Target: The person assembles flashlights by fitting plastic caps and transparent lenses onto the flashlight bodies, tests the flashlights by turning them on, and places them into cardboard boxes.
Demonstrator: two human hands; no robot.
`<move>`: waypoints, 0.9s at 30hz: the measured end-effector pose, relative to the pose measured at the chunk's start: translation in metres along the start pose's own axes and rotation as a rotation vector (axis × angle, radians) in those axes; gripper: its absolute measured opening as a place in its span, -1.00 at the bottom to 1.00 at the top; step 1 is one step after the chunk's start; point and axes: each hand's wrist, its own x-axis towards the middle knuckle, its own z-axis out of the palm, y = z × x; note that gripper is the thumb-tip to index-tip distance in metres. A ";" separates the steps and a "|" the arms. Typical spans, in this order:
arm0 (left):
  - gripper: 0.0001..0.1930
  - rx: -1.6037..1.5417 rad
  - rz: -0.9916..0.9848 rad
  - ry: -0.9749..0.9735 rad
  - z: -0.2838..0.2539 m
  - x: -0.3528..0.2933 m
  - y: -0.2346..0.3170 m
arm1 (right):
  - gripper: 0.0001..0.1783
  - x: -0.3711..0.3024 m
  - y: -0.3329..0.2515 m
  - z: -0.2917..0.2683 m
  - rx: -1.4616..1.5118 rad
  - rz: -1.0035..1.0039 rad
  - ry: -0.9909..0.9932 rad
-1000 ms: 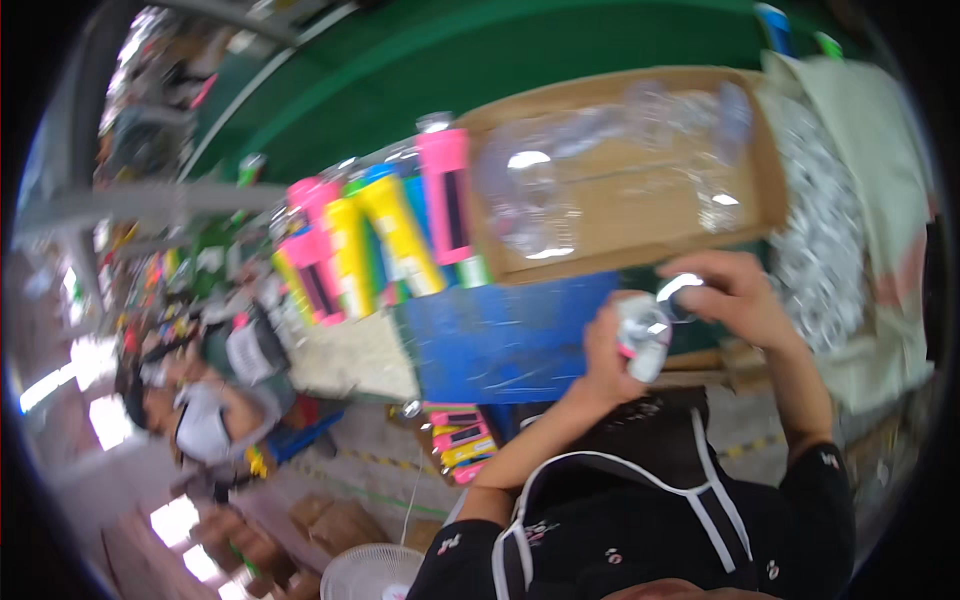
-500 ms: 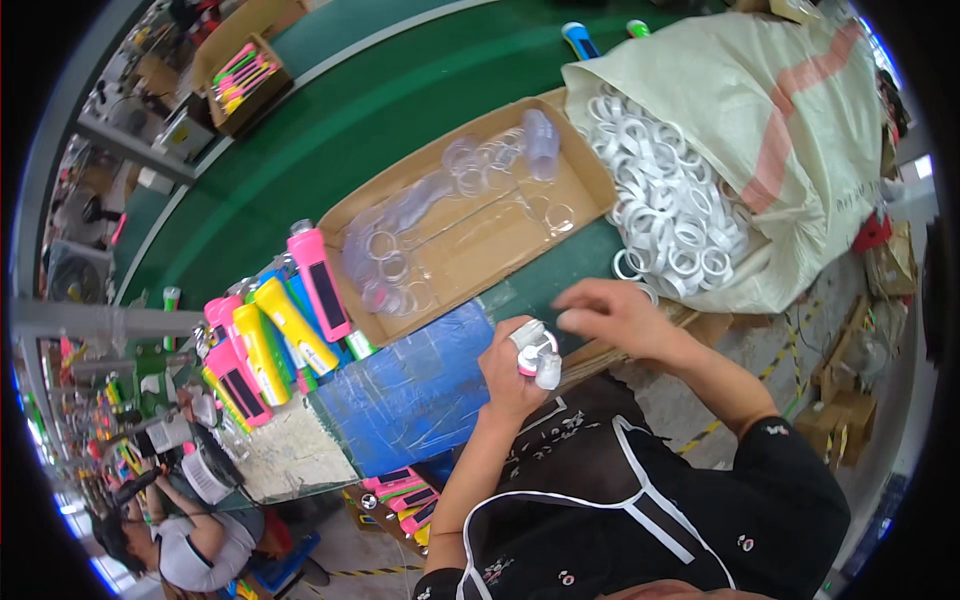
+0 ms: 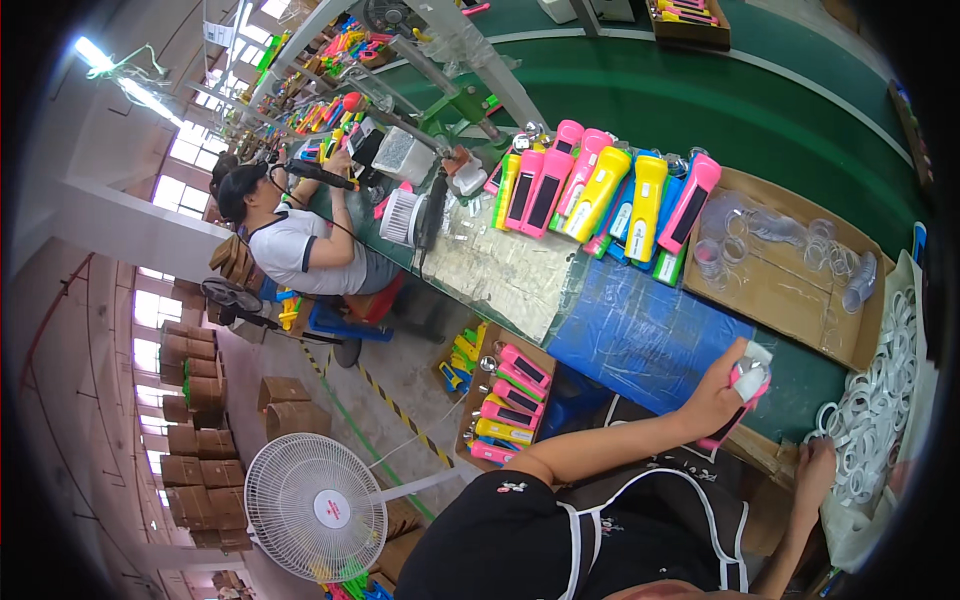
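Note:
My left hand (image 3: pixel 717 397) grips a pink and white plastic flashlight (image 3: pixel 741 393) held upright above the table's near edge, beside a blue plastic sheet (image 3: pixel 640 338). My right hand (image 3: pixel 816 470) reaches down among white plastic rings (image 3: pixel 868 415) piled in a pale sack at the right; whether it holds a ring is hidden. Behind the blue sheet lie several pink, yellow and blue flashlights (image 3: pixel 610 195) in a row.
A flat cardboard box (image 3: pixel 775 285) holds clear plastic lenses. A box of finished flashlights (image 3: pixel 505 400) sits on the floor below the table. A person in a white shirt (image 3: pixel 295 245) works at the far left. A white floor fan (image 3: pixel 315 505) stands nearby.
The view has swung left and now takes in the bench, a co-worker and the floor fan. My right hand has dropped from the flashlight down to the sack of white rings.

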 end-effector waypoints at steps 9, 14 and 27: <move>-0.81 -0.367 -0.431 0.010 0.001 -0.041 -0.009 | -0.50 0.011 -0.109 -0.059 1.115 0.068 -0.317; -0.82 -0.306 -0.453 -0.005 0.002 -0.040 -0.004 | -0.59 0.017 -0.144 -0.045 1.954 -0.005 -0.169; -0.68 -0.300 -0.542 -0.015 0.006 -0.046 -0.011 | -0.72 -0.023 -0.169 -0.053 1.013 -0.215 -0.032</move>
